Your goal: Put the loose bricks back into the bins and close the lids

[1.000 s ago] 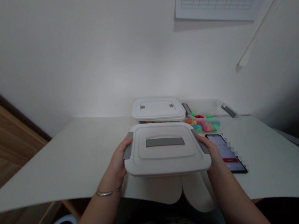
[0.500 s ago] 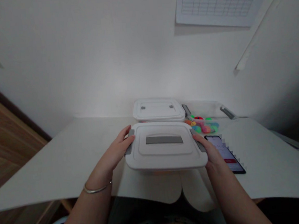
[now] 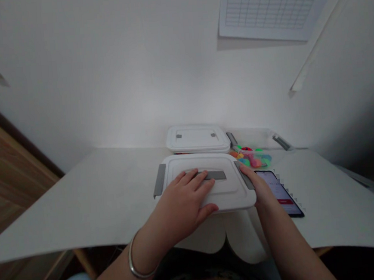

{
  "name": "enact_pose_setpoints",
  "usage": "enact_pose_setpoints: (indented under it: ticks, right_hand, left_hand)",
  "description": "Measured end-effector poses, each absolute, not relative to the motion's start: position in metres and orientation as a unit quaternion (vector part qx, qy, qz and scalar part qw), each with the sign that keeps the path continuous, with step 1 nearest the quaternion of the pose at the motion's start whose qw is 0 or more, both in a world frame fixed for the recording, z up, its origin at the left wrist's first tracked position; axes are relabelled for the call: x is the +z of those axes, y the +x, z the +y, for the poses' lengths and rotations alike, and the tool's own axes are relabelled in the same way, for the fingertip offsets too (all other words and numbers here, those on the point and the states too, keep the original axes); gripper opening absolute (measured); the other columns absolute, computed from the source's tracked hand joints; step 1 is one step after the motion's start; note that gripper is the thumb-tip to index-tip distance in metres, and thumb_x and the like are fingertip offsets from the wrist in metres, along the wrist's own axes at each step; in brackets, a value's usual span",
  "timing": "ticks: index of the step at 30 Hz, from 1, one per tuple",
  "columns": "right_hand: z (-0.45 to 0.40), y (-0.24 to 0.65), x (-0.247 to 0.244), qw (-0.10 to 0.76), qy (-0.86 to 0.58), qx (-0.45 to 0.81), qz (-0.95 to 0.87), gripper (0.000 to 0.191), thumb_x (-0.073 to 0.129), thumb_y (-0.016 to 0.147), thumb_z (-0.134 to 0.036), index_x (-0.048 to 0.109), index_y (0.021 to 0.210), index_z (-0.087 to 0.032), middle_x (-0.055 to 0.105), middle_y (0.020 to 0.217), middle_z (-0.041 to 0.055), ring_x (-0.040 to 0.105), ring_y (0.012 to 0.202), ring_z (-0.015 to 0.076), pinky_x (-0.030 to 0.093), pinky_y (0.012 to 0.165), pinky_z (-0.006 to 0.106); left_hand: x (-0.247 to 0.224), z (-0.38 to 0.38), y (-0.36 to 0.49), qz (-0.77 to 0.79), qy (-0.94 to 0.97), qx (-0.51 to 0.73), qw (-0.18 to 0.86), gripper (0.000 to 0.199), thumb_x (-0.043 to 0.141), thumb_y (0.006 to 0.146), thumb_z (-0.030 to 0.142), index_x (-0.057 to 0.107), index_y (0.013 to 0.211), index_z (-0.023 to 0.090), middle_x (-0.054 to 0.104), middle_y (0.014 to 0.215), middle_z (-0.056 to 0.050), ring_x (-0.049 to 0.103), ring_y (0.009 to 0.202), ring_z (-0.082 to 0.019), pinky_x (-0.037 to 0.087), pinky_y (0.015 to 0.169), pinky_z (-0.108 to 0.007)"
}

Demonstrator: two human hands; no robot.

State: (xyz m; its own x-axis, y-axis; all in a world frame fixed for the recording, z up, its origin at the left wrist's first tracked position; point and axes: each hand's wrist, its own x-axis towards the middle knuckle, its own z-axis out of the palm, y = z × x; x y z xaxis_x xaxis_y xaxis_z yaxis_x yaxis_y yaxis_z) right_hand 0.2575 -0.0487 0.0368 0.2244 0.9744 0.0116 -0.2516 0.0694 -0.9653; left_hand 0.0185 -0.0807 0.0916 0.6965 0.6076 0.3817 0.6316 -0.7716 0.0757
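Left hand (image 3: 183, 198) laid flat on top of the white plastic storage box (image 3: 225, 195), fingers (image 3: 190, 176) spread slightly and stretched across the grey lid strip (image 3: 217, 175). Not clamped on anything, with the bare palm pressed over the lid near its front edge and a metal bangle (image 3: 134, 260) around the wrist. Right hand (image 3: 255, 182) set against the box's right side, fingertips on the grey latch (image 3: 244, 175); whether gripped or merely touching, impossible to tell from this view.

Box seated on the bench (image 3: 82, 204), lid on, its front edge near the bench's near edge and a matching grey latch (image 3: 159, 181) along its left side. Directly behind it, a second white lidded box (image 3: 197, 138), with colours just visible under the lid. Farther right, a clear plastic tub (image 3: 251, 154) holding small brightly coloured pieces, with a white container (image 3: 254, 135) with grey latches behind it. Just beside the right hand, a smartphone (image 3: 278, 193) lying face up, screen lit and partly pixelated. Above, a printed grid chart (image 3: 264, 9) fixed to the wall.
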Motion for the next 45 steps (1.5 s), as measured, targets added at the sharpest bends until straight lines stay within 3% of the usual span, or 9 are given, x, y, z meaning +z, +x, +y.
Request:
enact_pose_setpoints:
  ticks: [7,11,16,20,22,25,29,36,45]
  right_hand:
    - [-0.048,0.235,0.033,0.64,-0.462,0.487,-0.374,0.047,0.07,0.072,-0.049,0.072,0.11,-0.022,0.072,0.124,0.0058,0.06,0.124,0.0297,0.042,0.111,0.047]
    - [-0.046,0.212,0.028,0.616,-0.509,0.409,-0.441,0.05,0.061,0.079,-0.052,0.069,0.118,-0.021,0.068,0.13,0.008,0.055,0.128,0.0284,0.039,0.112,0.047]
    - [-0.035,0.195,0.027,0.564,-0.518,0.336,-0.549,0.047,0.047,0.088,-0.048,0.064,0.123,-0.023,0.068,0.126,0.0084,0.06,0.116,0.0249,0.048,0.102,0.043]
    - [-0.027,0.2,0.048,0.481,-0.545,0.121,-0.676,0.041,0.048,0.09,-0.037,0.065,0.122,-0.019,0.067,0.116,0.0133,0.061,0.105,0.0271,0.049,0.096,0.046]
    - [-0.019,0.207,0.06,0.445,-0.554,-0.011,-0.704,0.039,0.049,0.09,-0.033,0.068,0.12,-0.018,0.066,0.117,0.015,0.058,0.111,0.0299,0.045,0.101,0.048]
    - [-0.003,0.216,0.07,0.393,-0.551,-0.106,-0.729,0.037,0.053,0.09,-0.03,0.068,0.123,-0.02,0.065,0.128,0.0133,0.055,0.12,0.0309,0.041,0.106,0.049]
    - [0.017,0.222,0.067,0.333,-0.547,-0.121,-0.758,0.033,0.054,0.092,-0.029,0.071,0.118,-0.019,0.068,0.127,0.0117,0.056,0.12,0.0306,0.04,0.106,0.048]
    - [0.023,0.218,0.059,0.347,-0.555,-0.131,-0.744,0.03,0.055,0.091,-0.023,0.072,0.115,-0.018,0.07,0.122,0.0131,0.061,0.114,0.0284,0.042,0.103,0.044]
    - [0.026,0.214,0.041,0.387,-0.544,-0.172,-0.724,0.03,0.053,0.09,-0.021,0.07,0.113,-0.016,0.07,0.125,0.0126,0.062,0.119,0.029,0.037,0.11,0.051]
  left_hand:
    - [0.094,-0.081,0.014,-0.358,-0.917,-0.175,0.031,0.047,0.055,0.094,0.043,0.059,0.135,0.02,0.056,0.144,-0.016,0.051,0.134,-0.034,0.041,0.111,-0.055]
    - [0.091,-0.08,0.012,-0.368,-0.911,-0.184,0.038,0.051,0.058,0.091,0.049,0.059,0.135,0.021,0.056,0.144,-0.017,0.052,0.134,-0.034,0.039,0.113,-0.056]
    - [0.085,-0.079,0.002,-0.405,-0.887,-0.219,0.035,0.063,0.061,0.085,0.06,0.062,0.132,0.018,0.058,0.141,-0.02,0.053,0.132,-0.037,0.041,0.11,-0.057]
    - [0.083,-0.084,-0.01,-0.444,-0.865,-0.231,0.04,0.057,0.059,0.087,0.052,0.065,0.129,0.013,0.06,0.138,-0.022,0.057,0.128,-0.039,0.044,0.106,-0.06]
    - [0.084,-0.088,-0.015,-0.467,-0.852,-0.233,0.036,0.054,0.057,0.087,0.046,0.065,0.129,0.013,0.06,0.138,-0.021,0.057,0.128,-0.04,0.043,0.106,-0.062]
    - [0.085,-0.091,-0.022,-0.518,-0.819,-0.245,0.027,0.047,0.054,0.087,0.038,0.068,0.126,0.016,0.062,0.136,-0.017,0.058,0.127,-0.04,0.041,0.108,-0.063]
    - [0.084,-0.09,-0.035,-0.586,-0.762,-0.273,0.036,0.041,0.053,0.085,0.034,0.073,0.118,0.022,0.067,0.131,-0.012,0.055,0.128,-0.041,0.034,0.111,-0.066]
    - [0.077,-0.081,-0.058,-0.63,-0.707,-0.311,0.084,0.038,0.053,0.085,0.031,0.073,0.118,0.027,0.07,0.128,-0.006,0.054,0.129,-0.039,0.028,0.114,-0.062]
    - [0.07,-0.056,-0.079,-0.662,-0.683,-0.255,0.172,0.049,0.031,0.098,0.032,0.07,0.125,0.019,0.067,0.132,-0.009,0.056,0.128,-0.036,0.04,0.098,-0.057]
